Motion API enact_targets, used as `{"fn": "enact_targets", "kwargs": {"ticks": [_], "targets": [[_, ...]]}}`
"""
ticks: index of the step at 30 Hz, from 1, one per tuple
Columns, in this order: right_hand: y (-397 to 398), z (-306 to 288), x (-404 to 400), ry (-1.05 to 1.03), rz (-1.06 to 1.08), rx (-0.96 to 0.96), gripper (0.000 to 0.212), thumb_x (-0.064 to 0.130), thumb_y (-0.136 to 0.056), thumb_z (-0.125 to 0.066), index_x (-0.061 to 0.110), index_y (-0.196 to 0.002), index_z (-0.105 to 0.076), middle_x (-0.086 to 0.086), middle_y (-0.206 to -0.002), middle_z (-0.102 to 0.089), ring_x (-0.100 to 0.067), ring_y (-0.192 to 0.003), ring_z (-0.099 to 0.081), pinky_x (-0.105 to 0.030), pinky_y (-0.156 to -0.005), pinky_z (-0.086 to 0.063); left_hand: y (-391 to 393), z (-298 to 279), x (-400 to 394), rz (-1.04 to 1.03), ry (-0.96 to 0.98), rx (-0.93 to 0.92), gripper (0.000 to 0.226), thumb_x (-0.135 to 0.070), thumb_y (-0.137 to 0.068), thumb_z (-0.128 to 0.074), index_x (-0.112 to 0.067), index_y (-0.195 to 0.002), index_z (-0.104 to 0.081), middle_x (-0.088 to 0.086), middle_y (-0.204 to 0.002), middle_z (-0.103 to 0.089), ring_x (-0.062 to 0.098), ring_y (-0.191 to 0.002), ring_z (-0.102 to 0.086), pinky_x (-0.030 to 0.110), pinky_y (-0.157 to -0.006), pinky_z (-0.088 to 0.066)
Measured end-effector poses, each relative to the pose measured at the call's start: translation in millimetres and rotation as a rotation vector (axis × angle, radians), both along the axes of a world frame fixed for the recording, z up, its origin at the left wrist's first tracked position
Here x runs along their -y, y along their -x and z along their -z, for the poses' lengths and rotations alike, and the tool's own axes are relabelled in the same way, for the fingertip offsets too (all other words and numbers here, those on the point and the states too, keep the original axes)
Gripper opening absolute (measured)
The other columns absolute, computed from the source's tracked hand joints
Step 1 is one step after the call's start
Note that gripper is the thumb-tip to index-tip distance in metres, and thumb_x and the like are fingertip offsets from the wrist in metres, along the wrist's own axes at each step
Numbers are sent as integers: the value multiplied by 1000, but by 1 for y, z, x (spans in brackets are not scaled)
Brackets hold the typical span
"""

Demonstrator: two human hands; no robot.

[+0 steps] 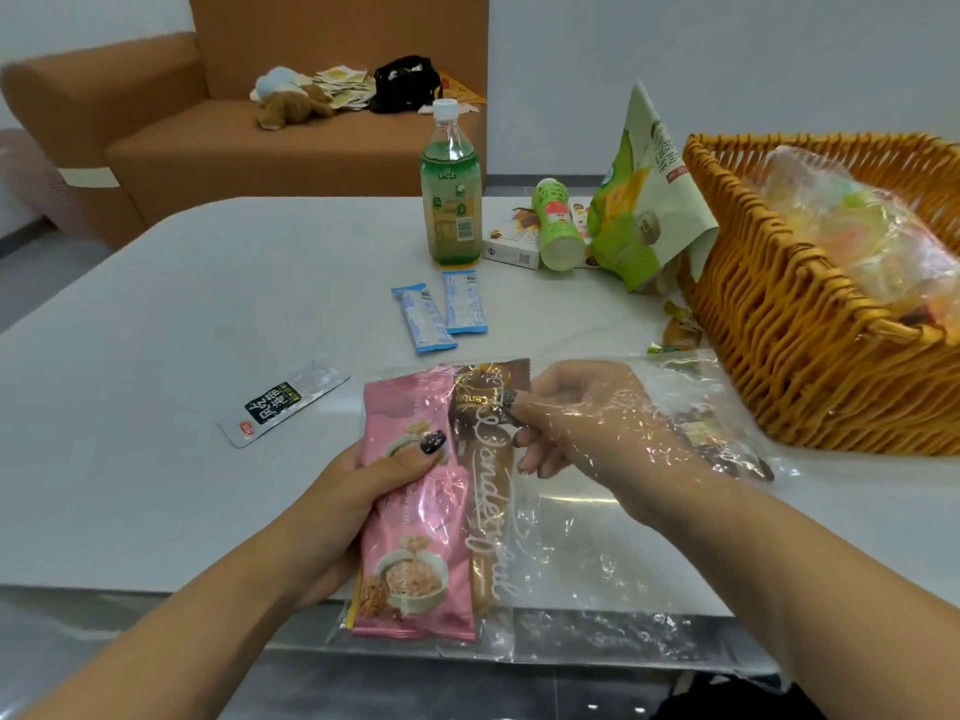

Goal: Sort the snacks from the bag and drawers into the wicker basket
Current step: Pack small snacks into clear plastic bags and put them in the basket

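Where snacks lie, white table (182,304), orange sofa (218,148)

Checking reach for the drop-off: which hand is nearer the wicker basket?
Right. The right hand, inside the clear bag, lies just left of the basket; the left hand is farther left.

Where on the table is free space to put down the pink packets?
The widest bare patch of the table lies left of the tall bottle and blue sachets, above the white sachet. It is crowded between the bottle and the wicker basket, where the green pouch stands.
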State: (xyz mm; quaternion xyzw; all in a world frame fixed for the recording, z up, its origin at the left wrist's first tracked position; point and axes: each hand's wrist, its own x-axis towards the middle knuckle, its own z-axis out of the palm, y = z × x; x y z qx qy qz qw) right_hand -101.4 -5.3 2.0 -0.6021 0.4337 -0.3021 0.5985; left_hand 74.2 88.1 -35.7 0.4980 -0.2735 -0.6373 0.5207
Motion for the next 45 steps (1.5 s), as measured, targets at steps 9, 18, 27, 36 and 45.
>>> {"fn": "enact_targets", "kwargs": {"ticks": [9,18,27,36,45], "targets": [[17,-19,19,198,202,-88,10,-1,-88,-62,-6,-80,-64,-19,-60,-64,-19,-41,-61,-22,-38,-47,-13,-6,4,-226,21,-78,25,-15,-67,-72,-10,-91,-66,10,-70,-69,23,-54,-66,38,-60,-59],[1,2,6,-10,-24,-79,17,3,-93,-58,-2,-78,-65,-14,-58,-66,-19,-46,-67,-20,-41,-50,-14,3,-3,-18,25,-59,66,-32,-23,-99,-12,-82,-77,19,-80,-70,29,-61,-69,37,-56,-59],[-10,-12,7,13,-58,-55,14,2,-92,-55,-3,-88,-68,-21,-71,-70,-22,-51,-68,-25,-47,-55,-11,-7,-3,-112,48,-146,34,-23,-44,-93,-12,-73,-78,14,-74,-71,27,-57,-69,37,-56,-60],[-32,-5,37,46,268,-29,10,11,-92,-55,9,-93,-65,-7,-74,-68,-15,-50,-64,-21,-45,-48,-66,-24,1,-634,141,-172,50,-24,-83,-64,-12,-131,-59,12,-124,-67,32,-111,-66,54,-94,-51],[-103,47,6,397,-214,-781,70,53,-62,-81,20,-117,-53,0,-110,-34,-21,-115,-39,-31,-92,-44,-84,-29,-12,-651,126,-142,22,-22,-79,-66,-18,-101,-68,9,-99,-73,32,-101,-68,52,-94,-52]]}}
